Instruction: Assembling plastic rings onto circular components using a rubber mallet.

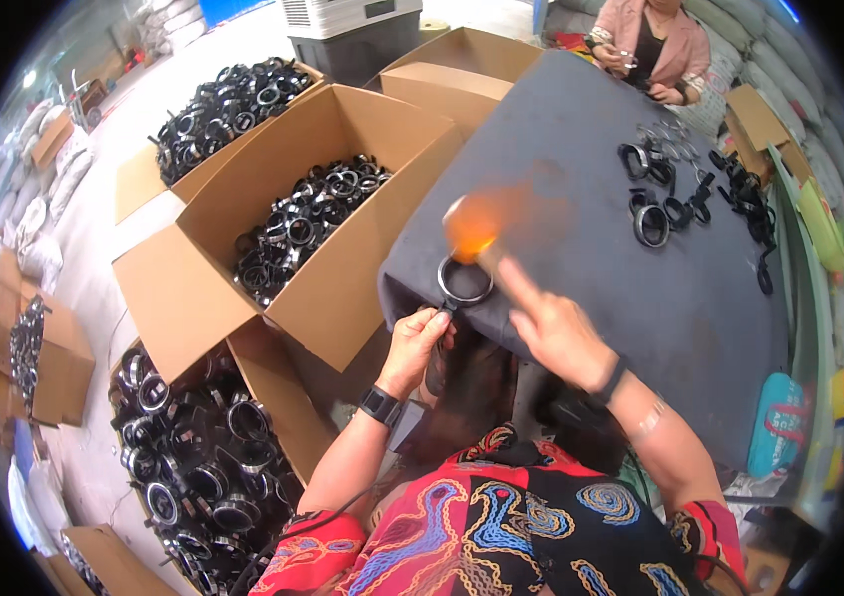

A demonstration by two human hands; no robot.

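Observation:
My left hand (412, 345) pinches the short black stem of a ring-shaped clamp (465, 297), whose silver-edged black ring rests at the table's near left edge. My right hand (568, 343) grips an orange-headed mallet (471, 238), its index finger stretched along the handle. Motion smears the mallet head, which appears just above the far side of the ring. Whether the two touch, I cannot tell. Farther right on the table lie several loose black rings (651, 225) and a heap of black straps (748, 199).
A dark grey cloth covers the table (591, 268). To its left stand an open carton (342, 298) of black rings, another filled carton (228, 114) behind, and a heaped box (203, 477) below. Across the table sits a person (655, 55) in pink. A teal bag (777, 422) lies at right.

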